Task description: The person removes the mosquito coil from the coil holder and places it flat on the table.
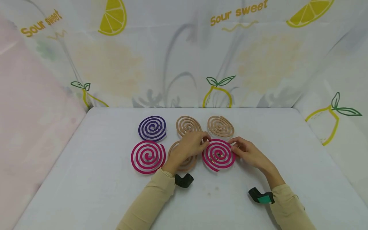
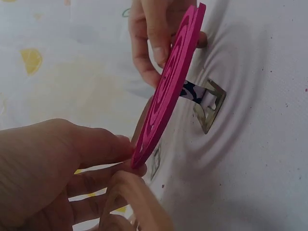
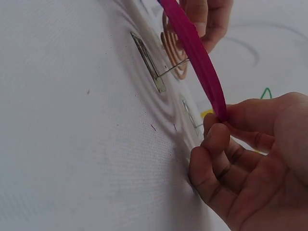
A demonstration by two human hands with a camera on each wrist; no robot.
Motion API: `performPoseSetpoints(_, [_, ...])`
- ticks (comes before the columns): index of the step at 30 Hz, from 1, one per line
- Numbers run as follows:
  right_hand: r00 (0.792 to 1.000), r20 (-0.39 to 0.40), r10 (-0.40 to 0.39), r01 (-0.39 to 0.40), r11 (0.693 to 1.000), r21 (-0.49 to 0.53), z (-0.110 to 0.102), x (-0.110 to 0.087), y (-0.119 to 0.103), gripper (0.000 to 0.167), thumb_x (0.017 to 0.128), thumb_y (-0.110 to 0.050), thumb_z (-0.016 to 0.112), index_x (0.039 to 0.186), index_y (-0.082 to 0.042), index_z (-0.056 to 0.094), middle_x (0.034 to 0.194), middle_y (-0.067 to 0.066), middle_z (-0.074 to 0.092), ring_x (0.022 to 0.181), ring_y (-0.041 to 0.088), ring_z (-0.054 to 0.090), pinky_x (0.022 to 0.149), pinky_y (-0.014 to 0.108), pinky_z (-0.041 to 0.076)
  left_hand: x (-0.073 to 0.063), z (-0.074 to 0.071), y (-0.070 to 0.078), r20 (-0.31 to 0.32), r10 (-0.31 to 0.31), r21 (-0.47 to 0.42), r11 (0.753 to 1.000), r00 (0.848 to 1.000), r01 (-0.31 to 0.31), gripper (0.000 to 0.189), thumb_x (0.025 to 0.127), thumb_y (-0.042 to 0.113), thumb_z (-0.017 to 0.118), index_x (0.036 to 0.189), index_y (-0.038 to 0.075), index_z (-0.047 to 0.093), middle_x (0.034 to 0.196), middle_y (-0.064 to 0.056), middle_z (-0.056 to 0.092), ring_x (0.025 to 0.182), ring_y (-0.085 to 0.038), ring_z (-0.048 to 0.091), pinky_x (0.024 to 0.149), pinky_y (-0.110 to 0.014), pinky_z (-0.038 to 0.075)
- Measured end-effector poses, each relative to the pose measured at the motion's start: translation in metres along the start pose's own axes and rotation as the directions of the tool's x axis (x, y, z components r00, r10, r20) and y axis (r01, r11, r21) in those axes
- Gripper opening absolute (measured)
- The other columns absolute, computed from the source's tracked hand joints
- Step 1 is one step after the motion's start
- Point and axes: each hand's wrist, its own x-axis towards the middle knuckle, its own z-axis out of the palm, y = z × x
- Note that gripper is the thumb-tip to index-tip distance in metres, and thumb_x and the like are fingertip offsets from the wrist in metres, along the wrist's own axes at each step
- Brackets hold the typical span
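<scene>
A magenta mosquito coil [image 1: 218,154] sits level a little above the white table, on a small metal stand [image 2: 210,107]. My left hand [image 1: 187,147] pinches its left edge between thumb and finger. At the opposite edge, my right hand [image 1: 249,154] pinches the rim, its other fingers curled below, as the right wrist view shows. Under the coil, the stand's flat base [image 3: 148,61] rests on the table, and a thin upright reaches the coil. A tan coil [image 1: 188,163] lies partly hidden beneath my left forearm and hand.
To the left is another magenta coil [image 1: 148,156], with a purple coil [image 1: 152,128] behind it. Two tan coils stand in the back row, one in the middle [image 1: 187,123] and one at right [image 1: 220,126]. A lemon-printed cloth [image 1: 155,64] hangs behind the table [image 1: 86,191].
</scene>
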Motion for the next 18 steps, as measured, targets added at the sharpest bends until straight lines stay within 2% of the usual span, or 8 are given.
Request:
performPoseSetpoints(3, [1.0, 0.001, 0.023, -0.023, 1.0, 0.006, 0.0004, -0.0003, -0.0008, 0.025, 0.095, -0.009, 0.053, 0.118, -0.001, 0.053, 0.09, 0.013, 0.057, 0.073, 0.011, 0.057, 0.062, 0.024, 0.049, -0.0004, -0.0007, 0.0013, 0.005, 0.002, -0.018, 1.0, 1.0, -0.002, 0.02, 0.091, 0.021, 0.061, 0.108, 0.015, 0.069, 0.09, 0.004, 0.07, 0.076, -0.007, 0.06, 0.073, -0.026, 0.047])
performPoseSetpoints(5, [1.0, -0.004, 0.02, -0.02, 1.0, 0.007, 0.0, -0.0005, -0.0012, 0.025, 0.095, -0.009, 0.053, 0.119, 0.0, 0.053, 0.091, 0.013, 0.057, 0.073, 0.011, 0.058, 0.062, 0.024, 0.049, 0.0, -0.0012, 0.0025, 0.013, -0.003, -0.032, 0.999, 1.0, 0.004, 0.021, 0.091, 0.02, 0.061, 0.109, 0.013, 0.069, 0.092, 0.003, 0.07, 0.077, -0.008, 0.059, 0.07, -0.023, 0.046])
performPoseSetpoints(13, [0.999, -0.033, 0.001, -0.001, 1.0, 0.02, -0.0024, -0.0004, -0.0048, 0.025, 0.095, -0.007, 0.052, 0.118, 0.002, 0.052, 0.087, 0.014, 0.057, 0.07, 0.009, 0.058, 0.061, 0.024, 0.049, 0.0, -0.002, 0.0047, -0.006, -0.011, -0.082, 0.997, 1.0, 0.011, 0.023, 0.091, 0.017, 0.061, 0.113, 0.012, 0.068, 0.096, 0.0, 0.069, 0.078, -0.01, 0.058, 0.066, -0.021, 0.045])
performPoseSetpoints(18, [0.999, -0.041, 0.009, -0.007, 0.999, 0.038, -0.004, -0.0005, -0.0076, 0.026, 0.095, -0.006, 0.052, 0.119, 0.002, 0.051, 0.09, 0.016, 0.056, 0.071, 0.01, 0.057, 0.062, 0.024, 0.049, -0.0012, -0.0029, 0.0061, -0.031, -0.002, -0.103, 0.995, 1.0, -0.001, 0.026, 0.09, 0.013, 0.062, 0.115, 0.01, 0.066, 0.1, -0.003, 0.068, 0.082, -0.013, 0.061, 0.068, -0.022, 0.046])
